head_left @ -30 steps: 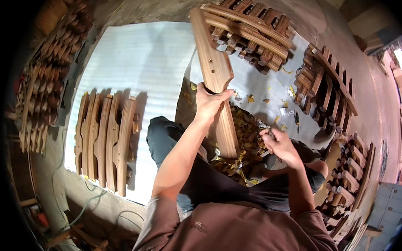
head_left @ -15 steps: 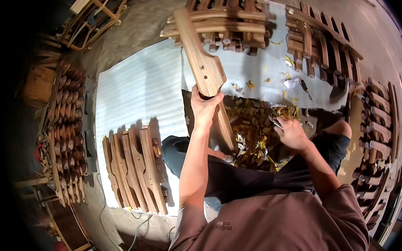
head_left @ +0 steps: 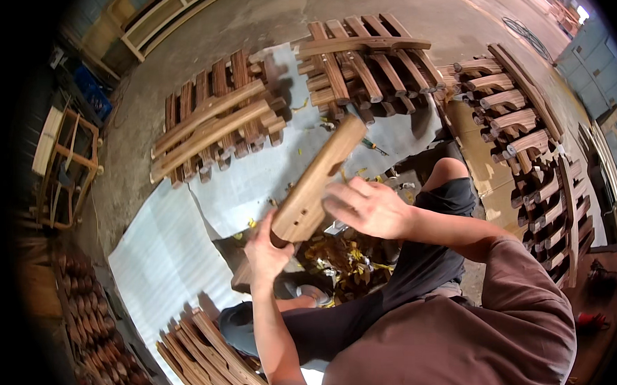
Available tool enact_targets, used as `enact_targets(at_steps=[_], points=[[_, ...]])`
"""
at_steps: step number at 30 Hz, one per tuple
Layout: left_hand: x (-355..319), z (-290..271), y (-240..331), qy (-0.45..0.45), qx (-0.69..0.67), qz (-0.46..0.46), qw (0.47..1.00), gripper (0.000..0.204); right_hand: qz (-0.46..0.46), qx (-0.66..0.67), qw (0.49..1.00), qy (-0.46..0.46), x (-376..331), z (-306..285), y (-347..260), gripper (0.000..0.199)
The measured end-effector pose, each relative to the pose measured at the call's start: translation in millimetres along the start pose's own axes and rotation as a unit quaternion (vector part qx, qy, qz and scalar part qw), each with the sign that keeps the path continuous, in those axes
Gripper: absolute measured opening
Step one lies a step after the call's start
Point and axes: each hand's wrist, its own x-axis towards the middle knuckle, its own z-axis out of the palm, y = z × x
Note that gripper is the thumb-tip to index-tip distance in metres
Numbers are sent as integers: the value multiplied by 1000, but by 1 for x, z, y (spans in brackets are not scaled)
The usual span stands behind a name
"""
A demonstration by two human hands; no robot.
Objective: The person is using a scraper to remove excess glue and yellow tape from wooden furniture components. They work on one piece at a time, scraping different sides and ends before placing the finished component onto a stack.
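Note:
My left hand (head_left: 265,251) grips the lower end of a long shaped wooden piece (head_left: 318,181) with small holes in its face; it slants up to the right in front of me. My right hand (head_left: 365,207) rests flat on the piece's right side, fingers spread, holding nothing that I can see. Below the hands, yellow tape scraps and small bits (head_left: 344,262) lie on the floor between my knees. I sit with dark trousers and a brown shirt.
Stacks of similar wooden parts surround me: far left-centre (head_left: 212,121), far centre (head_left: 358,63), right (head_left: 527,148), and bottom left (head_left: 205,355). White corrugated sheets (head_left: 156,257) cover the concrete floor. A wooden chair frame (head_left: 63,162) stands at the left.
The view has swung right. The wooden piece has tipped from near upright to slanting right, and my right hand has come up from the scraps onto it.

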Motion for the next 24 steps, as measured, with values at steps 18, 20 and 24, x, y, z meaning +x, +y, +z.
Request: enact_targets(at_steps=[18,20,24], points=[[11,6,6,166,146,141,965,59,4,-63,995,-70,-44,72,102,44],[12,-2,1,224,119,101,962,50,42,-79,996,-14,-53,64,148,45],[7,16,-28,194,22,27,980,34,184,-45,980,-63,-65,27,233,46]])
